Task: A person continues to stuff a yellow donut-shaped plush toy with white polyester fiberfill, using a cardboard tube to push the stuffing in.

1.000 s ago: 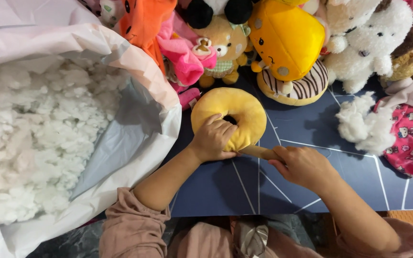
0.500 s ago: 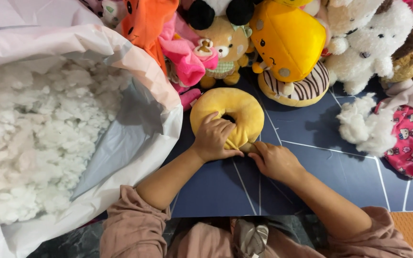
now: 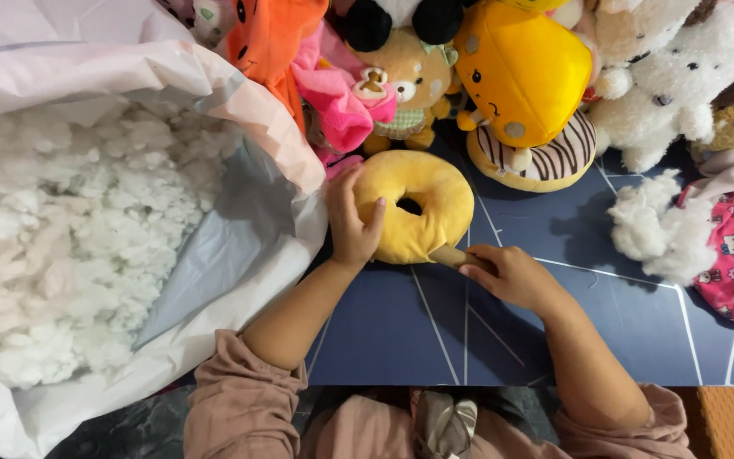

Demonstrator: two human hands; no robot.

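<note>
Left hand (image 3: 354, 223) grips the left side of a yellow ring-shaped plush doughnut (image 3: 418, 204), which lies on the dark blue mat (image 3: 384, 331) near its far edge. Right hand (image 3: 507, 274) pinches a tan wooden stick (image 3: 449, 256) pushed into the doughnut's near side. A big white bag of loose stuffing (image 3: 70, 238) touches the mat's left edge.

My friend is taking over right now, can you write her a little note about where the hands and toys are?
Left hand: gripping the left side of the yellow ring plush on the dark mat.
Right hand: pushing a tan stick into the ring's lower edge.
Bag of white stuffing: open, at left. A loose stuffing clump lies at right.
Done: ring looks mostly plump.
Left: cannot tell how much filling remains; the stick is not yet out.
</note>
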